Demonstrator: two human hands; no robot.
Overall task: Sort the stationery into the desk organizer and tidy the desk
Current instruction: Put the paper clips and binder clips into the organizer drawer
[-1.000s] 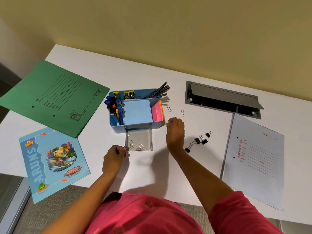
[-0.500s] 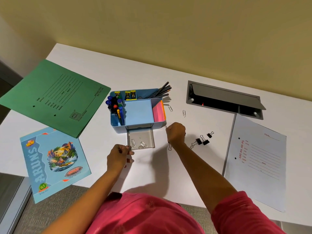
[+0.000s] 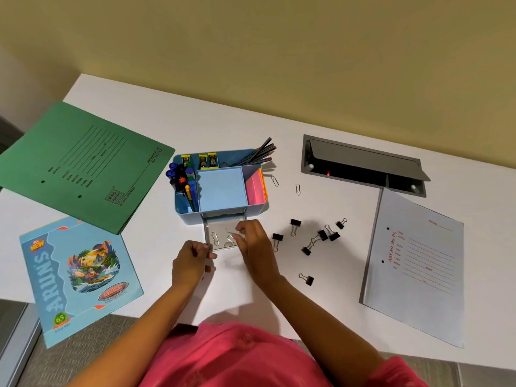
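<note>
The blue desk organizer [image 3: 186, 216] stands mid-desk with pens, pencils, staplers and sticky notes in it. Its clear drawer [image 3: 207, 231] is pulled out toward me, with a few paper clips [image 3: 214, 237] lying inside. My left hand [image 3: 190, 263] pinches the drawer's front left corner. Over the drawer's right side hovers my right hand [image 3: 252, 244], fingers curled down and pinching a paper clip that they mostly hide. Two loose paper clips [image 3: 298, 189] lie right of the organizer. Several black binder clips [image 3: 324, 235] are scattered further right.
A green file folder [image 3: 83, 163] lies at the back left, with a blue notebook [image 3: 75, 275] overhanging the front edge. A grey folder [image 3: 416, 263] lies at the right. Behind it an open cable hatch [image 3: 363, 166] is sunk into the white desk [image 3: 321, 303].
My right hand picked a paper clip from the desk beside the organizer and carried it left over the drawer. My left hand stayed at the drawer's corner.
</note>
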